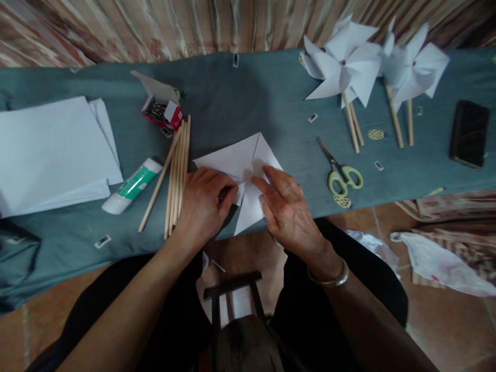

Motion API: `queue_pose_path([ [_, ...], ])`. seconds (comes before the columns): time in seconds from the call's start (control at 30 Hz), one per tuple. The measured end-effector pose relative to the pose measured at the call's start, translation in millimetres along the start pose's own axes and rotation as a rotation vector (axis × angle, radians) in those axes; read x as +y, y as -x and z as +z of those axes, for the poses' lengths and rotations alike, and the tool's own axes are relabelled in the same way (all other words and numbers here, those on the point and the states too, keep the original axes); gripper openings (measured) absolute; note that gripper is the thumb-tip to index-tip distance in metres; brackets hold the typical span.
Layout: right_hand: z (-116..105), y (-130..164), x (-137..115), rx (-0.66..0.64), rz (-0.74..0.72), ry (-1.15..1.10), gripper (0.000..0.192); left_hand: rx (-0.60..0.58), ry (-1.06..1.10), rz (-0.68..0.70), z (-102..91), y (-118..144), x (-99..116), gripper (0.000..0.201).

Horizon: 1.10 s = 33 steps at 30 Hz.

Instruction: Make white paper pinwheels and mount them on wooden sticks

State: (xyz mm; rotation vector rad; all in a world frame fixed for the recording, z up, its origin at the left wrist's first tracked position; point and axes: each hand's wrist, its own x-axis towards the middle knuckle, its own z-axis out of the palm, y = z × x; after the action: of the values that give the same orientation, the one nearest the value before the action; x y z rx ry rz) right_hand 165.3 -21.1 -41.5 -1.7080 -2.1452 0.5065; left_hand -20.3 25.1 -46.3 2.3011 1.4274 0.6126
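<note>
Both hands press on a folded white paper (242,170) at the table's (240,103) near edge. The left hand (203,204) curls, pinching a small dark object against the sheet's centre; the right hand (287,206) lies flat, fingers spread on it. The paper's lower corner overhangs the edge, so uneven pressure may shift or crease it. Sticks (176,173) beside the left hand could roll if nudged. Scissors (339,173) lie right of the right hand; pinwheels (346,64) stand beyond.
</note>
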Motion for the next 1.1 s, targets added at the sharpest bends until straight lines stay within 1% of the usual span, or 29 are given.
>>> queue_pose_path([
  [0.1, -0.3, 0.0, -0.4, 0.002, 0.006, -0.014, 0.045, 0.017, -0.013, 0.004, 0.9, -0.6, 0.4, 0.015],
  [0.27, -1.4, 0.1, -1.8, -0.01, -0.001, 0.04, 0.042, 0.029, -0.052, 0.019, 2.3, -1.9, 0.9, 0.017],
  [0.47, -1.0, 0.5, -1.7, -0.003, -0.008, 0.046, 0.042, 0.0, -0.075, 0.017, 2.4, -3.8, 0.4, 0.017],
  [0.7, -0.1, 1.4, -1.2, 0.001, -0.017, 0.037, 0.044, -0.007, -0.081, 0.03, 1.7, -5.4, 0.4, 0.015],
  [0.9, 1.0, 1.8, -0.4, 0.007, -0.017, 0.047, 0.043, -0.054, -0.094, -0.003, 1.3, -7.8, 1.6, 0.016],
  [1.1, 2.9, 2.3, 2.5, 0.009, -0.042, 0.042, 0.043, -0.04, -0.102, 0.004, 1.5, -7.4, 2.6, 0.015],
])
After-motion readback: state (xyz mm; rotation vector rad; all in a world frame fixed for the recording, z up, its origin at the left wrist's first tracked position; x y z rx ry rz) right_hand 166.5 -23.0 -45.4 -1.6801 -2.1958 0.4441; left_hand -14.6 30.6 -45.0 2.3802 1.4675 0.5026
